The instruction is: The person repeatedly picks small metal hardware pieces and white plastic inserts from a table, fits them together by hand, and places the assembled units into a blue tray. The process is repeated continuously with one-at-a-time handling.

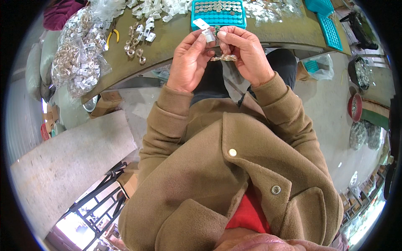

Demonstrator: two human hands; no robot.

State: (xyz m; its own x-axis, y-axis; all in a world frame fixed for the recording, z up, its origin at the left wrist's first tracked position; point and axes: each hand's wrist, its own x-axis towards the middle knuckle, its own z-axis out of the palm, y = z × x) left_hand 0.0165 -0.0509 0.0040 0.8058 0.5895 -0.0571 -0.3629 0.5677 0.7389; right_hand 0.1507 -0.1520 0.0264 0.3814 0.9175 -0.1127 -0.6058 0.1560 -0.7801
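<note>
Both hands meet over the table's near edge. My left hand (pixel 187 62) is closed, pinching a small white plastic case (pixel 208 35) whose flap-like lid (pixel 202 24) stands away from it. My right hand (pixel 247 50) is closed too, its thumb and fingertips on a small green circuit board (pixel 217 30) beside the case. A coiled pale cable (pixel 225 57) hangs below the fingertips, between the hands. Just beyond them sits a teal tray (pixel 218 26) with rows of round silver pieces in its far part. Whether the board touches the case is too small to tell.
Yellow-handled pliers (pixel 112 38) lie on the table (pixel 167 37) at the left, near loose white cases with coiled cables (pixel 133 46). Bagged coiled cables (pixel 79 62) are heaped at the left edge. White cases (pixel 155 8) and flat shiny pieces (pixel 270 10) spread along the back. More teal trays (pixel 328 31) stand right.
</note>
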